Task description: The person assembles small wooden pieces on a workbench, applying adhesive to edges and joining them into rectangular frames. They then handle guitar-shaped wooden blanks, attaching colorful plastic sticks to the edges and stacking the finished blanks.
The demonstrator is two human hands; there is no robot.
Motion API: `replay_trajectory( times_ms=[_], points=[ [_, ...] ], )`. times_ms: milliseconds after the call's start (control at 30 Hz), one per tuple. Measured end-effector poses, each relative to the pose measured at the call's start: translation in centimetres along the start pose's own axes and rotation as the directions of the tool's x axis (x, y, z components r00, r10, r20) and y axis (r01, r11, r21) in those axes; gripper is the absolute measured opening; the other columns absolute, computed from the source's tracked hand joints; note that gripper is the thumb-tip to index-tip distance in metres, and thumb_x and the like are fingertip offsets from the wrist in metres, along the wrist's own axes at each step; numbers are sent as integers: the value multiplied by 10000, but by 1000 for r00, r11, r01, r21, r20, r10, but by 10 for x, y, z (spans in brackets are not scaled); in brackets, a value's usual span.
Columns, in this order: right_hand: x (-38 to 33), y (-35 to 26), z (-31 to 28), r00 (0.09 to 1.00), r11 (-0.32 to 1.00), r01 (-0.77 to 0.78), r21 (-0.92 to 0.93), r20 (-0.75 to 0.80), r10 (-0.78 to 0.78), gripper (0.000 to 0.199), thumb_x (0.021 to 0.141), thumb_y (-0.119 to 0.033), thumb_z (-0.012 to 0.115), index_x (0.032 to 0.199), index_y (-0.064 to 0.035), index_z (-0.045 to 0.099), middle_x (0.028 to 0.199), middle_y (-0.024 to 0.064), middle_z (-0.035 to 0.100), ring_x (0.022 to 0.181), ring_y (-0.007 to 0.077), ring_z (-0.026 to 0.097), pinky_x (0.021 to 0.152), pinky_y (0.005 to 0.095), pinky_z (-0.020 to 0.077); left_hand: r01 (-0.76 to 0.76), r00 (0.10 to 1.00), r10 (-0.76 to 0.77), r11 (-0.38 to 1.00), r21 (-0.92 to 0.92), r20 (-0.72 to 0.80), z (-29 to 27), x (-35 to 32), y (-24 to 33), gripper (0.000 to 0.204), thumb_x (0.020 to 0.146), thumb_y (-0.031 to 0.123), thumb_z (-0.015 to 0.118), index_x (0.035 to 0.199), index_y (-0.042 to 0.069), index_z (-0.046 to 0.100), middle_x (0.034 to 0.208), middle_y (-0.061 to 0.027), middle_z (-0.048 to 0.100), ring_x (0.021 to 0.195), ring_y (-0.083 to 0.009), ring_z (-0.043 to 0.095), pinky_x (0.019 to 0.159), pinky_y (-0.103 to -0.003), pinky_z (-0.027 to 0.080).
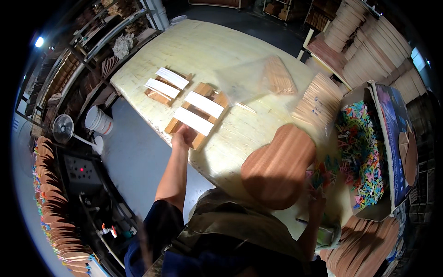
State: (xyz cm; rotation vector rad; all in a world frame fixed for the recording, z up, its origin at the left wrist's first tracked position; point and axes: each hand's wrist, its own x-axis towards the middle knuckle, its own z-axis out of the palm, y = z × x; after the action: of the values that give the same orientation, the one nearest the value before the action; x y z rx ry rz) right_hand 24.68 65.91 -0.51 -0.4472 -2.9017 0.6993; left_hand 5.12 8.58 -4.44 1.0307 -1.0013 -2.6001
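My left hand (183,135) is closed round the near edge of a wooden frame (172,125) lying on the table. Two white strips (194,121) lie across that frame. Beyond it sits a smaller wooden frame (151,94), also bearing two white strips. Down at the right, my right hand (317,203) is smeared by motion beside a small heap of coloured clothespins (321,177), so its fingers cannot be made out. Between my hands a brown wooden board (279,166), shaped like a small guitar body, lies flat in front of me.
A box (391,152) full of coloured clothespins stands at the right. Bundled thin wood strips (318,99) and a clear plastic bag (240,81) with more strips lie on the pale table (221,41). Stacked boards (364,244) sit near right; a white bucket (98,120) stands left.
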Motion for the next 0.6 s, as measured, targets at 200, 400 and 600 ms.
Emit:
replay_trajectory(
  times_ms=[200, 400, 600],
  points=[
    [-5, -4, -4, 999, 999, 47, -19, 12, -46, 234, 750, -52, 666, 978, -76, 713, 950, 160, 693, 928, 351, 654, 835, 427, 514, -27, 980, 30, 999, 19, -196, 17, -15, 4, 140, 860, 187, 686, 800, 122, 578, 605, 29, 469, 434, -99, 387, 358, -223, 267],
    [-13, -13, -17, 984, 990, -92, 104, -140, 106, 231, 840, -178, 626, 1023, -51, 687, 1008, 188, 663, 953, 338, 640, 835, 423, 502, -78, 992, 73, 996, -52, -99, -5, 15, -2, 165, 882, 169, 655, 746, 114, 581, 547, 65, 434, 453, -84, 405, 380, -243, 321],
    [12, 28, 1, 925, 850, -376, 369, 196, 324, 270, 916, -247, 602, 1076, -34, 645, 951, 90, 678, 843, 186, 661, 777, 320, 524, -741, 671, 602, 568, 358, 433, 97, -101, -29, 73, 941, 82, 569, 923, 42, 627, 882, -7, 596, 803, -122, 567, 725, -265, 485]
  ],
)
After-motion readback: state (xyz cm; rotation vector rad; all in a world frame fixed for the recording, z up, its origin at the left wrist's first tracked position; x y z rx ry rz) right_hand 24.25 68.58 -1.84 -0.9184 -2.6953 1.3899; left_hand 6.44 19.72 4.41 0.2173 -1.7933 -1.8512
